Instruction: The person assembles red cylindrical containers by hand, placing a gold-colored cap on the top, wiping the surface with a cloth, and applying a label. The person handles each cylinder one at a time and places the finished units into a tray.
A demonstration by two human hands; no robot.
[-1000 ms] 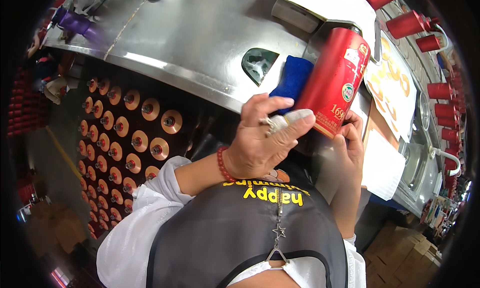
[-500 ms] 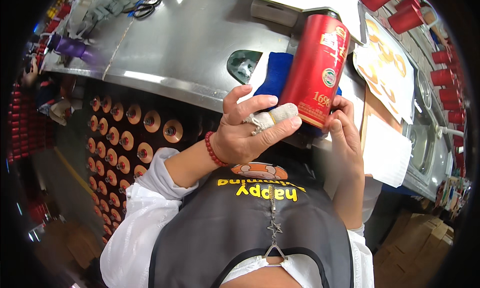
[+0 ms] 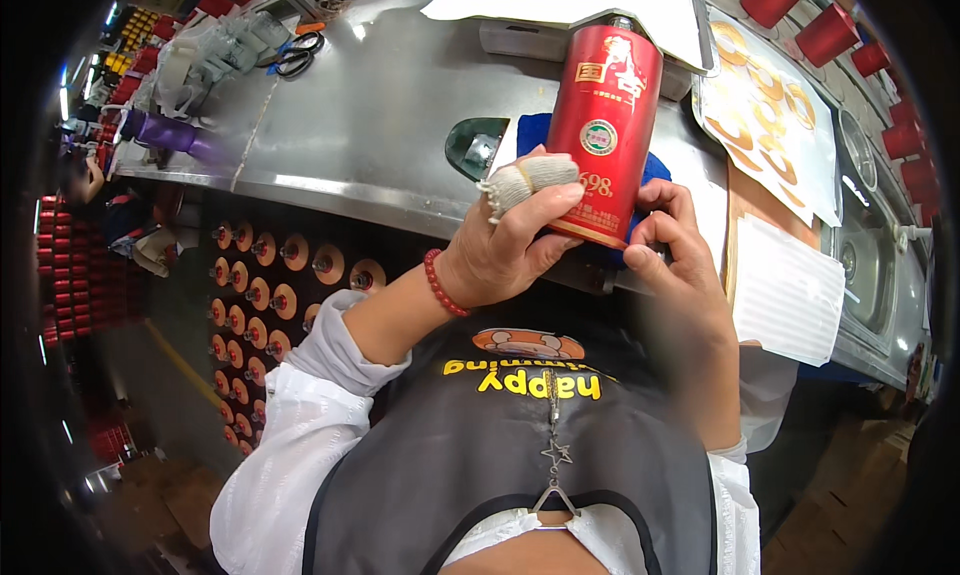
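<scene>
Head view: a red, glossy cylindrical bottle with gold and white print and a round green-and-white emblem (image 3: 608,125) leans over the near edge of the brushed stainless-steel tabletop (image 3: 370,95), its dark neck pointing away from the person. A bright blue soft cloth (image 3: 534,127) shows on both sides of it. Of the two hands, the left hand (image 3: 520,220) is partly closed around the bottle's lower left side, holding it, with an off-white knitted finger cover (image 3: 535,177) on one digit. The right hand (image 3: 680,245) is loosely curled, its fingertips at the lower right edge of the base; whether it grips there, I cannot tell. Left of the cloth lies a dark green, round-edged flat piece (image 3: 470,150). Farther left are black-handled scissors (image 3: 298,55) and a purple cylindrical object (image 3: 165,130). To the right are a white sheet bearing gold curved shapes (image 3: 765,105) and a plain white paper stack (image 3: 790,285).
</scene>
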